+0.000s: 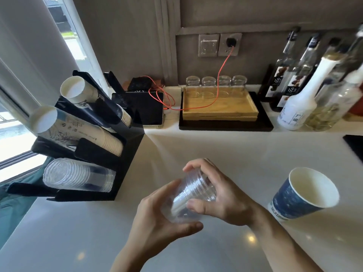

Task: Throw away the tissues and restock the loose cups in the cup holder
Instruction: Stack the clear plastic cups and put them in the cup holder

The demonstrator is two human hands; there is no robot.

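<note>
A small stack of clear plastic cups [189, 195] is held above the white counter [245, 160], gripped by both hands. My left hand [157, 214] cups its lower end and my right hand [218, 195] wraps its upper end. A blue paper cup [300, 195] stands upright on the counter to the right of my right hand. The black cup holder [127, 152] stands at the left, holding a row of clear plastic cups [78, 175] at the bottom and paper cup stacks [78, 128] above. No tissues are in view.
A wooden tray [220, 108] with upturned glasses [216, 83] sits at the back on a black mat. A black device [147, 107] with a red cable lies beside it. Several syrup bottles [300, 91] stand at the back right. A window is at the left.
</note>
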